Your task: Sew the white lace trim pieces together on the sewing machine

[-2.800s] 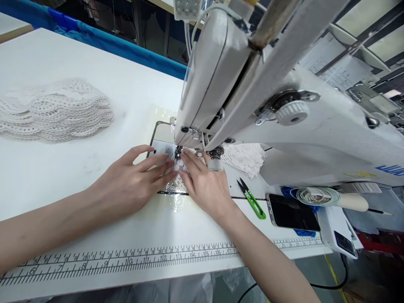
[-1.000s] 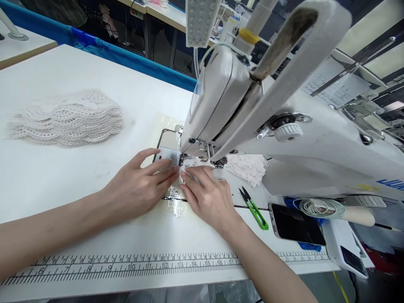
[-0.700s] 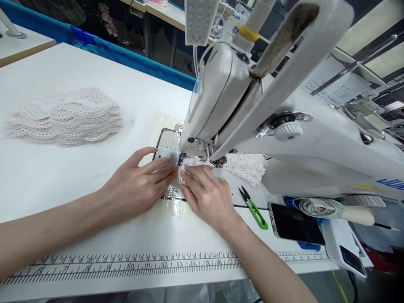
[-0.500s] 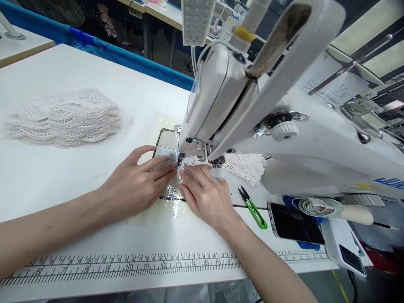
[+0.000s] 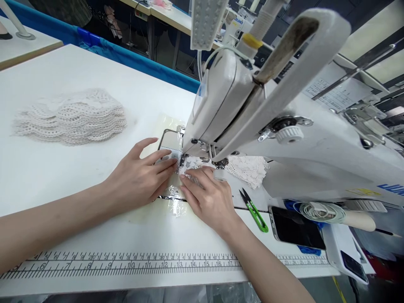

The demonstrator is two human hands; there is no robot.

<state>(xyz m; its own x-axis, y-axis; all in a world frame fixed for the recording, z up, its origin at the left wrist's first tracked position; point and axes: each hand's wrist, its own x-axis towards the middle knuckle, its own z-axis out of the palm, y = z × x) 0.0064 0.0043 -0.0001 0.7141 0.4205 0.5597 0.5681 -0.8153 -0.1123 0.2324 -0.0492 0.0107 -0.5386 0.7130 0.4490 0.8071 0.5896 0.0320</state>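
Note:
White eyelet lace [image 5: 248,168] runs under the head of the sewing machine [image 5: 217,97], its far end spread to the right of the needle area. My right hand [image 5: 210,195] lies on the near part of the lace, fingers bent and pressing it against the machine bed. From the left, my left hand [image 5: 147,172] reaches to the lace's edge by the presser foot, its fingers stretched and apart, fingertips at the metal plate [image 5: 170,153]. The needle point itself is hidden behind the machine head and fingers.
A stack of lace pieces [image 5: 71,118] lies on the white table to the left. Green thread snips [image 5: 255,211], a phone [image 5: 296,227] and a cord-wrapped roll [image 5: 328,212] sit at the right. A printed ruler [image 5: 132,265] runs along the front edge.
The whole view has shifted slightly to the right. My left fingers have lifted and spread a little at the plate; my right hand stays on the lace.

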